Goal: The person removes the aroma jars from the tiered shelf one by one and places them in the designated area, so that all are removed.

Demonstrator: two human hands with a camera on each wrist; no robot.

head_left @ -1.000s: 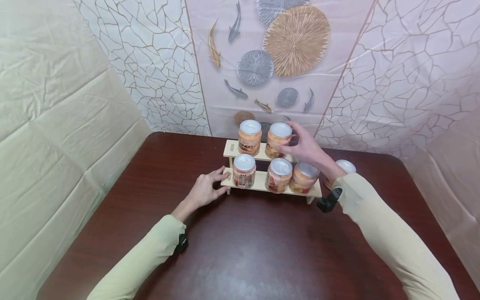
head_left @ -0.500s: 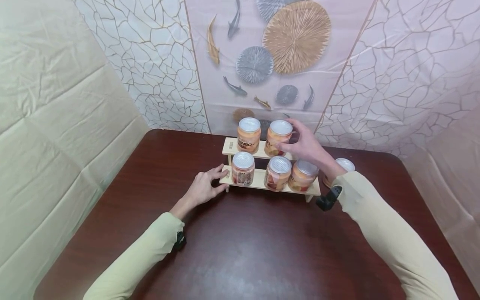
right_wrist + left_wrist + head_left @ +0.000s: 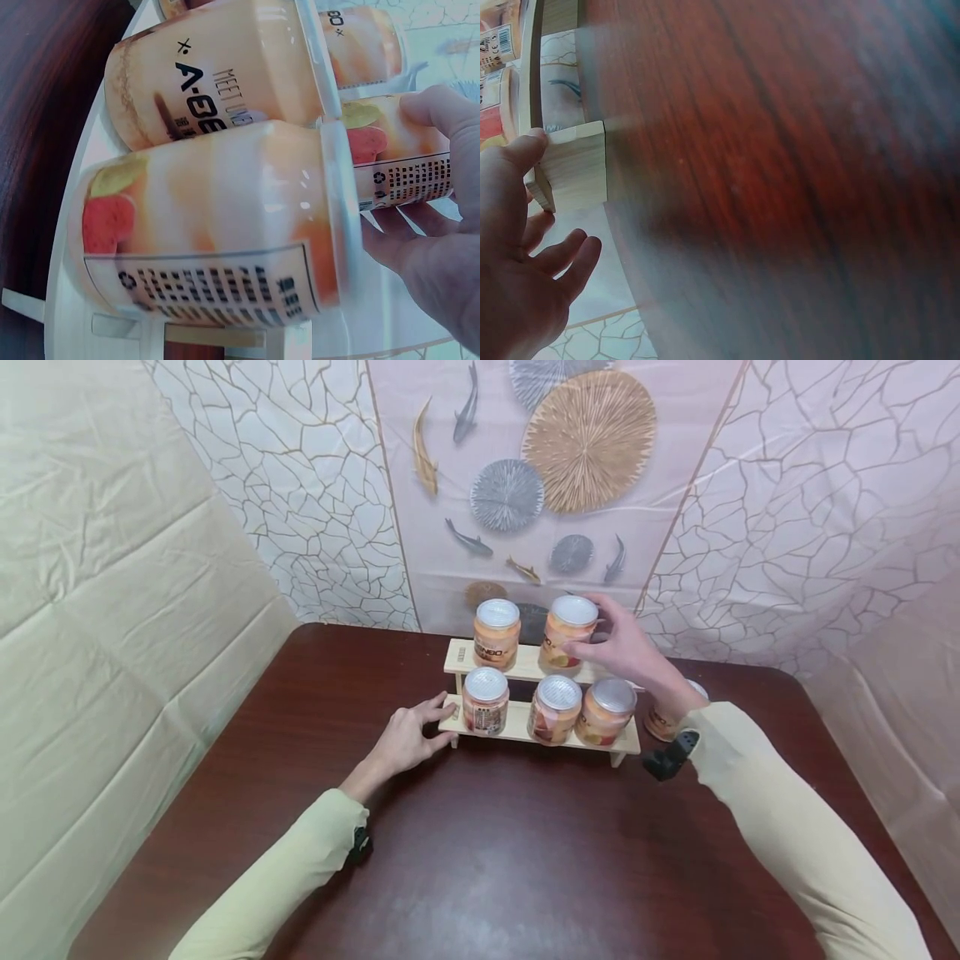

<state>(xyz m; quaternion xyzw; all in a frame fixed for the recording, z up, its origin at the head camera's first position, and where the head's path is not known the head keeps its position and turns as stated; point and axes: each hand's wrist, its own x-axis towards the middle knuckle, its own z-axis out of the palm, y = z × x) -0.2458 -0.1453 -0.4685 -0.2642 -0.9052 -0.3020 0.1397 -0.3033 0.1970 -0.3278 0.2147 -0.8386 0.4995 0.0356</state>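
A two-tier wooden rack [image 3: 517,720] bears several orange-labelled jars with clear lids. My left hand [image 3: 405,737] holds the left end of its lower shelf, thumb in front; in the left wrist view the thumb and a finger pinch the board's end. My right hand [image 3: 633,650] grips a jar [image 3: 561,642] at the upper shelf, thumb in front and fingers behind. Whether that jar's base touches the board I cannot tell. Left of it stands another jar [image 3: 496,642]. Below are one jar [image 3: 485,706] at left and two jars [image 3: 602,718] side by side at right.
One more jar [image 3: 663,725] stands on the dark wooden table [image 3: 480,860] right of the rack, partly hidden by my right forearm. A patterned cloth [image 3: 322,502] hangs behind the table, and plain beige cloth [image 3: 112,568] covers the left side.
The jar in my right hand has moved right along the upper shelf, widening the gap to the jar at its left. My left hand stays on the rack's end.
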